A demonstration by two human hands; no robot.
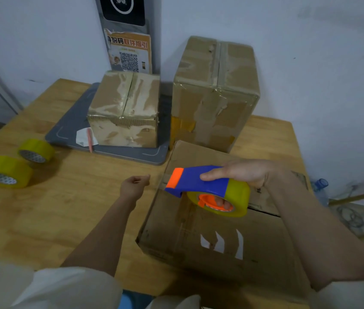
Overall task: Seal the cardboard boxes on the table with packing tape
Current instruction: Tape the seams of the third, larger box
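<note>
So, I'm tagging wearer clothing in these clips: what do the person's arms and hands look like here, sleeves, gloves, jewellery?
Both hands are bare: no gloves on the left hand or the right hand, and no rings, watch or wristbands show. The forearms are uncovered. Pale, whitish short sleeves begin near the elbows at the bottom of the frame.

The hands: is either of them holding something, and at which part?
The right hand grips the tape dispenser, thumb on its blue top, fingers through the orange core of the roll. The left hand holds nothing that can be seen.
</note>
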